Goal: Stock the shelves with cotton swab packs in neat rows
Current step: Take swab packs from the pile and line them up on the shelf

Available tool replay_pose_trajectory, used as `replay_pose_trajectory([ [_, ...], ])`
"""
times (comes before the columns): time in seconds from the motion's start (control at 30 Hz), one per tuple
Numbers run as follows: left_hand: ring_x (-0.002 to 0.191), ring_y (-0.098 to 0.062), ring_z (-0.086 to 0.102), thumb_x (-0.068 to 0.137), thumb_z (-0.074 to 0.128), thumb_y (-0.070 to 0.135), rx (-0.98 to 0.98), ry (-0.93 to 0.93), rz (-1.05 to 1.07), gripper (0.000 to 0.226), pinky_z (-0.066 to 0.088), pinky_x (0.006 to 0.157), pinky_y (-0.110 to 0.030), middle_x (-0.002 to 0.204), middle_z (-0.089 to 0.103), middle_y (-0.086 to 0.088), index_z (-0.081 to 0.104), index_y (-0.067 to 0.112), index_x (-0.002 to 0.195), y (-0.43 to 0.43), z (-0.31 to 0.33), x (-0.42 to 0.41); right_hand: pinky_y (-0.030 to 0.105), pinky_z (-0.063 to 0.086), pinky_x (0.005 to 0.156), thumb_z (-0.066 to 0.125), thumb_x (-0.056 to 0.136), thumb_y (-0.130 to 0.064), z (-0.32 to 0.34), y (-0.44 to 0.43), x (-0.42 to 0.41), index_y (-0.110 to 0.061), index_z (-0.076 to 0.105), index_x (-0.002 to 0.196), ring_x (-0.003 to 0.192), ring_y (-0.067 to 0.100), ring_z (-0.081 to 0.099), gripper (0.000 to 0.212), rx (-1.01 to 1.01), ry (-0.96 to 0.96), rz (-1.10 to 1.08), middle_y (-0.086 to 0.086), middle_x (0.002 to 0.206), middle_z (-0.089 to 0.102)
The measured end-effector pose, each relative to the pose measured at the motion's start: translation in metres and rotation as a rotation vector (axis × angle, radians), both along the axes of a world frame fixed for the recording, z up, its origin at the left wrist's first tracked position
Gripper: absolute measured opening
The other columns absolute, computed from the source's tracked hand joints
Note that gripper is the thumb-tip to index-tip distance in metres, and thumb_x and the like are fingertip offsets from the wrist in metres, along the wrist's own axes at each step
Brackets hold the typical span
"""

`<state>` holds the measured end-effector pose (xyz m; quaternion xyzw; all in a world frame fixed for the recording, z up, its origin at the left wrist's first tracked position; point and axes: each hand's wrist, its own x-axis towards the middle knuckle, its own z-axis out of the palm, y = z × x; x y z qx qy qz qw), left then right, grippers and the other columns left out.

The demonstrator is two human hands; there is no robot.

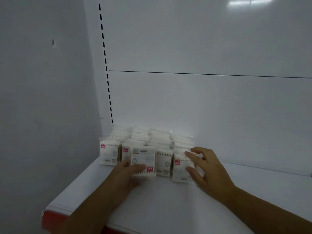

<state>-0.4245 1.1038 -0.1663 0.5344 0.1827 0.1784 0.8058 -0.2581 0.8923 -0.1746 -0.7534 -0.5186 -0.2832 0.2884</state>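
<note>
Recorded on white shelf (168, 200), against back left corner, cotton swab packs (152, 137) in four upright rows; at front, left hand (125, 174) gripping one inverted pack (143, 159), thumb across its face, before the middle rows; further right, rightmost front pack (180, 171) pinched between thumb and curled fingers of right hand (207, 168).

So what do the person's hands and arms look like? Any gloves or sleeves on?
No gloves and no sleeves. The left hand and right hand are bare, with no rings that I can see. The left forearm and right forearm are bare too, with no watch or bracelet. The light is dim, so tiny things could be missed.
</note>
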Motion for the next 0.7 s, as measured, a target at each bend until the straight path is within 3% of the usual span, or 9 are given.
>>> replay_pose_trajectory([
  [0.13,0.087,-0.031,0.072,0.064,0.07,0.004,0.008,0.029,0.009,0.047,0.058,0.059,-0.03,0.103,0.072,-0.019,0.063,0.0,0.111,-0.001,0.001,-0.001,0.028,0.042,0.085,0.051,0.088,-0.047,-0.007,0.001,0.009,-0.019,0.064,0.123,0.113,0.01,0.042,0.047,0.042,0.042,0.021,0.007,0.124,0.056],
  [0.3,0.089,-0.031,0.072,0.077,0.059,-0.002,-0.014,0.049,0.008,0.033,0.061,0.065,-0.036,0.104,0.072,-0.02,0.063,0.001,0.11,-0.001,0.003,-0.001,0.028,0.04,0.089,0.063,0.08,-0.036,-0.01,0.004,0.014,-0.013,0.059,0.127,0.116,0.008,0.042,0.052,0.1,0.173,0.055,0.004,0.126,0.052],
  [0.4,0.097,-0.034,0.07,0.072,0.056,0.0,-0.049,0.017,0.013,0.041,0.06,0.076,-0.042,0.11,0.07,-0.019,0.063,0.005,0.112,-0.001,0.003,-0.001,0.023,0.042,0.092,0.049,0.089,-0.037,-0.007,-0.001,0.016,-0.02,0.056,0.123,0.114,0.007,0.049,0.039,0.224,0.386,0.155,-0.004,0.123,0.053],
  [0.5,0.099,-0.036,0.069,0.071,0.053,0.001,-0.054,-0.029,0.012,0.045,0.06,0.074,-0.043,0.112,0.069,-0.02,0.062,0.006,0.114,-0.001,0.001,-0.002,0.01,0.041,0.082,0.041,0.094,-0.038,-0.006,-0.003,0.019,-0.037,0.053,0.109,0.1,0.0,0.055,0.019,0.37,0.529,0.183,-0.012,0.112,0.056],
  [0.57,0.101,-0.036,0.068,0.072,0.051,0.0,-0.048,-0.044,0.0,0.045,0.06,0.074,-0.043,0.113,0.069,-0.02,0.061,0.005,0.116,-0.001,0.001,-0.003,0.018,0.043,0.081,0.043,0.098,-0.033,-0.006,-0.002,0.021,-0.041,0.053,0.101,0.096,0.001,0.057,0.013,0.385,0.629,0.164,-0.014,0.105,0.059],
  [0.7,0.101,-0.035,0.068,0.07,0.049,-0.004,-0.044,-0.045,-0.009,0.049,0.06,0.074,-0.041,0.114,0.068,-0.021,0.06,0.002,0.118,-0.003,0.003,-0.005,0.027,0.045,0.079,0.046,0.098,-0.021,-0.008,0.001,0.024,-0.04,0.053,0.095,0.091,0.001,0.058,0.021,0.338,0.694,0.123,-0.015,0.098,0.06],
])
